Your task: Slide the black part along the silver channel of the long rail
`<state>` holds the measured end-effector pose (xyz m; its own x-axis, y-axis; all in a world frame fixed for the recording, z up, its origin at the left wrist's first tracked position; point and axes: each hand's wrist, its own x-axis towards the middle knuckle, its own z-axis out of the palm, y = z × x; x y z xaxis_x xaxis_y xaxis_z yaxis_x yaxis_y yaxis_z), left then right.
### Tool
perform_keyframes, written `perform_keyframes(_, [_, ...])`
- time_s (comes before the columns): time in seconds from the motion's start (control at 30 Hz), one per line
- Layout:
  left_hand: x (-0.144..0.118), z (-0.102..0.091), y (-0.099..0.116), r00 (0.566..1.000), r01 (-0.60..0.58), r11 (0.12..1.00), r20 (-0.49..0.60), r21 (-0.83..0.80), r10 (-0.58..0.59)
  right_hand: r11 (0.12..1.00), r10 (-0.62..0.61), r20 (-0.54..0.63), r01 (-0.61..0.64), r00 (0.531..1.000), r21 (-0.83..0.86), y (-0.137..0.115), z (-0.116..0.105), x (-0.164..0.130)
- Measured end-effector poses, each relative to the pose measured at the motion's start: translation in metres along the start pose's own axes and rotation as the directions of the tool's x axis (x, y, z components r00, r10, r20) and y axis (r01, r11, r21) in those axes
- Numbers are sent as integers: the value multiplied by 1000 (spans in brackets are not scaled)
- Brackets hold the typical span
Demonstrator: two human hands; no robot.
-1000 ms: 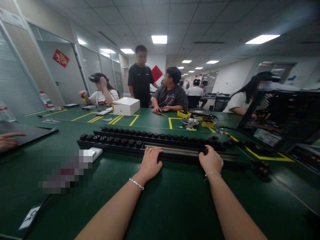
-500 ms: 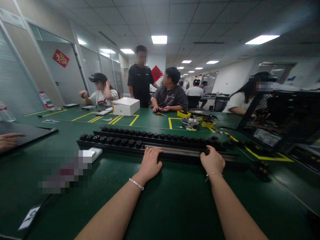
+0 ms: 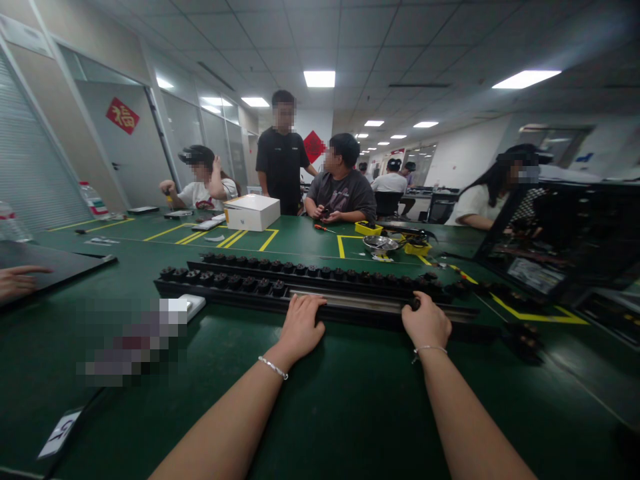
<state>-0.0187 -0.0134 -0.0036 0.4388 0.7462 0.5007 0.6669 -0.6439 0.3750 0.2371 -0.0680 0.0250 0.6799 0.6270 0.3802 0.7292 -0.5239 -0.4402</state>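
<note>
A long black rail (image 3: 220, 293) with rows of round black caps lies across the green table (image 3: 350, 407) in front of me. Along its near side runs a bare metal strip (image 3: 360, 300). My left hand (image 3: 300, 325) rests palm down on the rail's near edge, fingers together over the strip. My right hand (image 3: 426, 323) grips the rail further right, its fingertips pinched on a small black cap (image 3: 413, 303). Both wrists wear thin silver bracelets.
A white box (image 3: 251, 211) sits further back, with yellow bins (image 3: 368, 228) and a metal bowl (image 3: 380, 243) to its right. A black computer case (image 3: 560, 233) stands at right. Another person's hand (image 3: 17, 280) rests on a dark panel at left. Several people sit or stand across the table.
My right hand has crept slightly to the right and forward along the rail. My left hand has stayed put. The people across the table shifted a little.
</note>
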Motion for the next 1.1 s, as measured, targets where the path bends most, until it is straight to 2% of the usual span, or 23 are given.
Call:
perform_keyframes(0.47, [0,-1,1,1000,4,1000,2,0,-4,1000,13,11,-12,1000,-24,4,-1,3])
perform_keyframes(0.7, [1,-2,3,1000,9,1000,-1,-11,-9,999,-13,54,15,998,-37,11,-2,6])
perform_keyframes(0.97, [1,-1,1,1000,5,1000,-4,-10,-5,1000,-18,-66,18,998,3,17,7,5])
perform_keyframes(1.1, [1,-3,3,1000,17,1000,9,-14,-17,999,-46,-51,46,998,-7,21,7,7])
